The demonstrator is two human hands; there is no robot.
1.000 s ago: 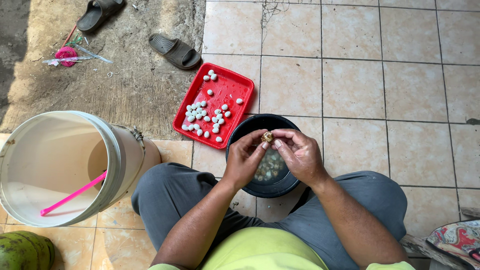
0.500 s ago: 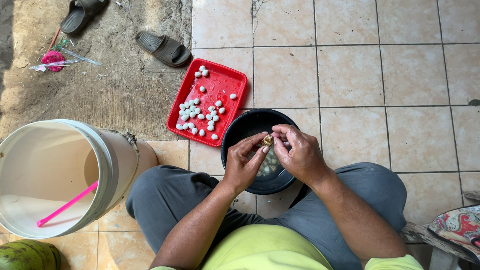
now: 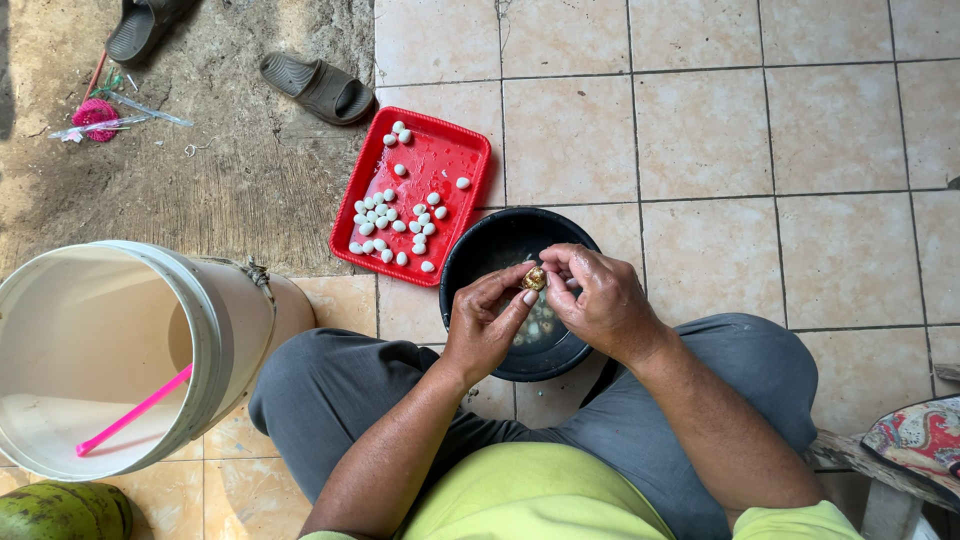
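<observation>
In the head view, the left hand (image 3: 487, 325) and right hand (image 3: 603, 300) meet over the black bowl (image 3: 490, 250), both pinching one small brown speckled egg (image 3: 535, 278) between fingertips, so that any bits fall into the bowl. Just beside it on the tiled floor (image 3: 700, 130), the red tray (image 3: 455, 150) keeps the peeled white eggs (image 3: 392, 220) within reach. A white bucket (image 3: 215, 330) stands near the person's left knee.

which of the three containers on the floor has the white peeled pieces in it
The red tray, flat and rectangular, just beyond the hands. The black bowl under the hands holds darker, unpeeled-looking pieces, and the white bucket holds only a pink stick.
</observation>
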